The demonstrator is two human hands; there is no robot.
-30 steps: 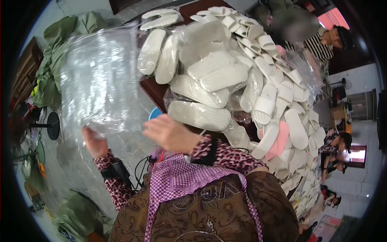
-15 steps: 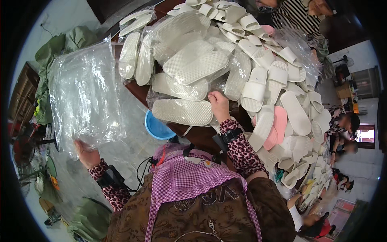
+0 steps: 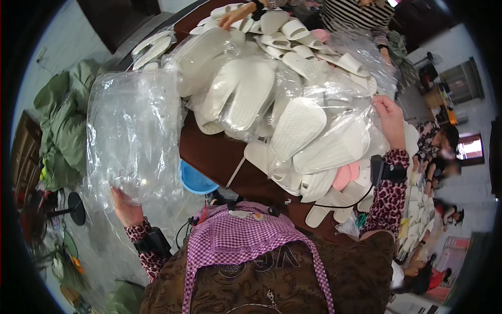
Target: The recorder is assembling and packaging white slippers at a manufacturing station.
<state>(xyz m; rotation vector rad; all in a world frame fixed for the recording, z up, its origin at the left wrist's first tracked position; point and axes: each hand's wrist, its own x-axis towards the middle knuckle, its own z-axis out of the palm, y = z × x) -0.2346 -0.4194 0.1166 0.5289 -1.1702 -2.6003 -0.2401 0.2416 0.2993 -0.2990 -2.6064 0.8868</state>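
A stack of clear plastic bags [image 3: 133,131] hangs from my left hand [image 3: 127,208], which grips its lower edge beside the table. At the right, my right hand [image 3: 391,123] pinches the corner of a clear bag stretched over a pair of white slippers [image 3: 306,125], textured soles up. That bag lies over loose white slippers and covers part of them. Left of it sits another bagged pair of slippers [image 3: 248,94], also soles up. More bagged pairs are heaped behind, and their shapes blur under the shiny plastic.
The brown table [image 3: 212,162] has a bent front edge near my apron. Below its left side stands a blue basin [image 3: 197,178]. A pink slipper [image 3: 346,175] lies among white ones. Across the table, a co-worker's hand [image 3: 236,15] reaches into the far slippers. Green cloth [image 3: 63,131] hangs at left.
My right hand has moved right, and bagged slippers now lie spread over the loose ones there. The bag stack in my left hand appears farther right. A co-worker's hand has come in at the top.
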